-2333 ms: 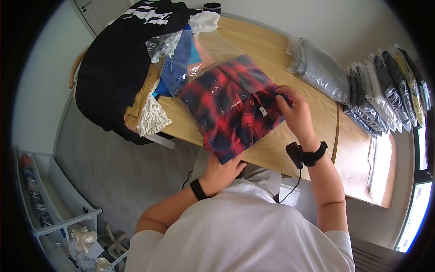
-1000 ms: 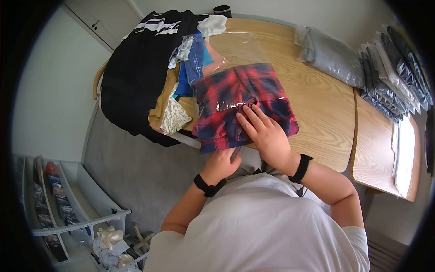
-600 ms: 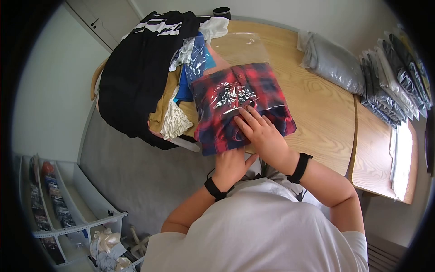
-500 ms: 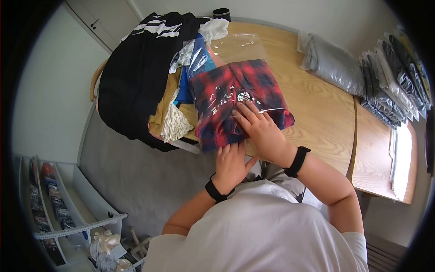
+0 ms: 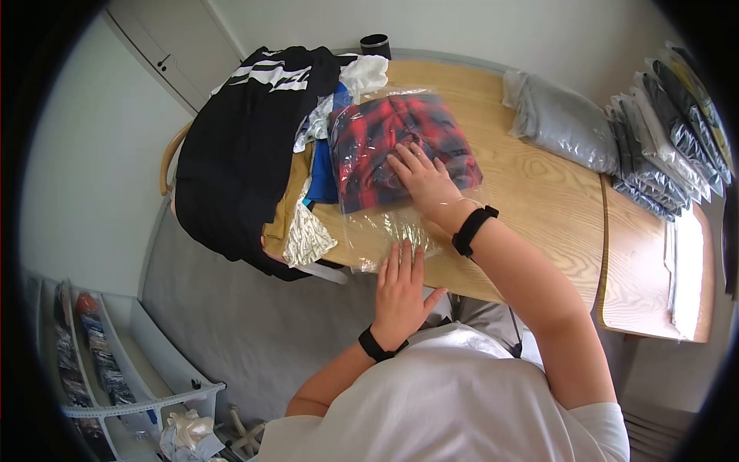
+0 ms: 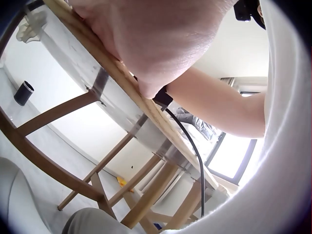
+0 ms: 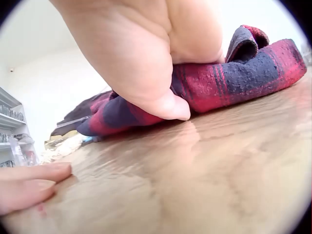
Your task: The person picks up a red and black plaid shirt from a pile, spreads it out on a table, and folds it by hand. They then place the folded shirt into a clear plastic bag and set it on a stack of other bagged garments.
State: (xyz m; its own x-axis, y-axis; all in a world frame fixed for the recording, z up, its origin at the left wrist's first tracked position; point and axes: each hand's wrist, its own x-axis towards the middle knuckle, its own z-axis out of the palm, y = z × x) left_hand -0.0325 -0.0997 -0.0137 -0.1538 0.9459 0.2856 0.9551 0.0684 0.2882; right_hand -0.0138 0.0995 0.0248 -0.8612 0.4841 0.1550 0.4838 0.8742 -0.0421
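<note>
Red-and-navy plaid folded shirt (image 5: pixel 392 146), inside the clear plastic bag (image 5: pixel 385 231), is pressed under the flat-fingered right hand (image 5: pixel 422 179), while the bag's empty mouth is best pinned by the flat left hand (image 5: pixel 400 289).

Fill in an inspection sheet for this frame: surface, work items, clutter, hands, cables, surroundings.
Surface: wooden table, light grain.
Work items: red plaid shirt inside a clear plastic bag; the bag's near end lies flat with no shirt in it.
Clutter: heap of loose clothes at the table's left end; grey bagged garment; row of bagged garments on the right; black cup at the far edge.
Hands: right hand presses flat on the shirt; left hand rests flat on the bag's near end.
Cables: black cable under the table.
Surroundings: shelf rack on the floor, left; window, right.
</note>
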